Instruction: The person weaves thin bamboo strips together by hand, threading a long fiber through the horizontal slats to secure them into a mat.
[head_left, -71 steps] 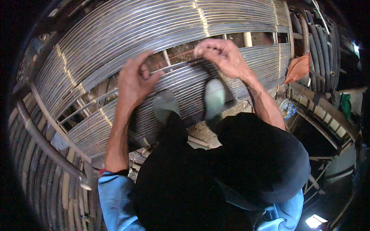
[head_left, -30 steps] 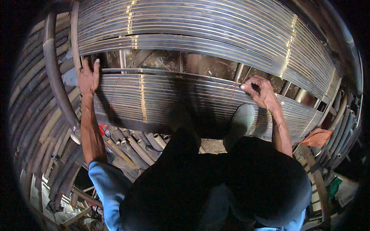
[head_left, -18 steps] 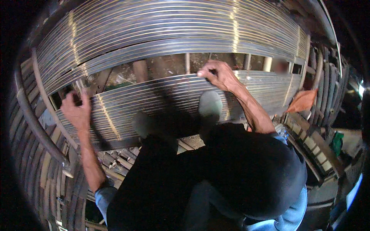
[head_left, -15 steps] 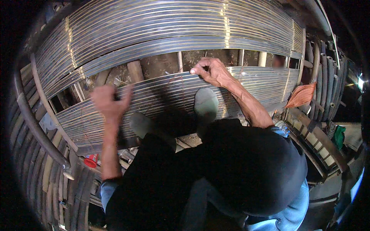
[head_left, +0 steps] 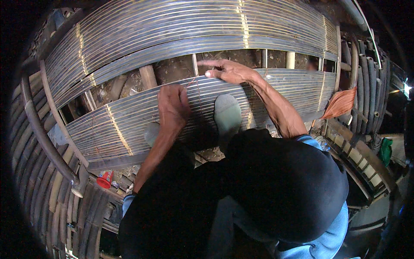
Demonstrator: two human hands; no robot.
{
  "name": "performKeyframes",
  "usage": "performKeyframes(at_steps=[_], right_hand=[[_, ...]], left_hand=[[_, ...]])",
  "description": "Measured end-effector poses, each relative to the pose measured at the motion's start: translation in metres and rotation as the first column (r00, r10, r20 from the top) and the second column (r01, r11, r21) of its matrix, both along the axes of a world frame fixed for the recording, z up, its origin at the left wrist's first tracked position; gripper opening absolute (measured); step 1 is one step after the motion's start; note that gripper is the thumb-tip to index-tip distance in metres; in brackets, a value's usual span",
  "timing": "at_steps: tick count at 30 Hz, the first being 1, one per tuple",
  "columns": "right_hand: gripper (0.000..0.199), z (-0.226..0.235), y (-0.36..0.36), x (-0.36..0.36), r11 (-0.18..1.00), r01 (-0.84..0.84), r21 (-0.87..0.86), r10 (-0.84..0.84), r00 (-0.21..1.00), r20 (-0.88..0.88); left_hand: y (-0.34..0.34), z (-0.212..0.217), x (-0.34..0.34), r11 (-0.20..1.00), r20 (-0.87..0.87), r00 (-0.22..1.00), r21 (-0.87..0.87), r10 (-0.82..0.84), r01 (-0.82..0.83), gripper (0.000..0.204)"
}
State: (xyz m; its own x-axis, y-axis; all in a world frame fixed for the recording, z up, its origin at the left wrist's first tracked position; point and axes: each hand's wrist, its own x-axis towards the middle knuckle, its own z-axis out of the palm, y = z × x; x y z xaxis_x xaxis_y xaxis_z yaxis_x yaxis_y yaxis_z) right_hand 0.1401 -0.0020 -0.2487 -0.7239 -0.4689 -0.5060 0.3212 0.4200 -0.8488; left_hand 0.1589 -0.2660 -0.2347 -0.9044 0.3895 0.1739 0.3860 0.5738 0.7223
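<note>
The left hand (head_left: pixel 172 105) lay on the near slat panel (head_left: pixel 125 125); the right hand (head_left: pixel 228 71) rested at its far edge, a foot (head_left: pixel 227 114) between and nearer.

A bamboo craft workshop: slatted bamboo panels (head_left: pixel 194 39), stacked poles (head_left: pixel 39 172), dirt floor (head_left: pixel 172 71).

Person wears black trousers w/ a light-blue shirt, sleeves short, forearms bare. Grey-green rubber shoes (head_left: pixel 227 115) on both feet. No gloves on left hand (head_left: pixel 172 105) or right hand (head_left: pixel 228 71).
</note>
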Motion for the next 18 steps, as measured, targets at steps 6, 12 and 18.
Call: performKeyframes(at_steps=[6, 12, 18], right_hand=[[0.049, -0.007, 0.002, -0.003, 0.996, -0.086, 0.033, 0.084, 0.995, 0.061], [0.048, -0.004, -0.001, -0.006, 0.989, -0.143, 0.026, 0.139, 0.981, 0.134], [0.048, -0.007, 0.004, -0.007, 0.99, -0.138, 0.018, 0.135, 0.984, 0.112]], left_hand=[[-0.019, 0.037, -0.004, 1.0, 0.645, 0.764, -0.017, 0.025, -0.017, 0.021], [-0.07, 0.067, -0.02, 0.995, 0.764, 0.637, 0.085, -0.101, 0.055, 0.029], [-0.144, 0.135, -0.039, 0.994, 0.84, 0.537, 0.104, -0.076, -0.022, 0.023]])
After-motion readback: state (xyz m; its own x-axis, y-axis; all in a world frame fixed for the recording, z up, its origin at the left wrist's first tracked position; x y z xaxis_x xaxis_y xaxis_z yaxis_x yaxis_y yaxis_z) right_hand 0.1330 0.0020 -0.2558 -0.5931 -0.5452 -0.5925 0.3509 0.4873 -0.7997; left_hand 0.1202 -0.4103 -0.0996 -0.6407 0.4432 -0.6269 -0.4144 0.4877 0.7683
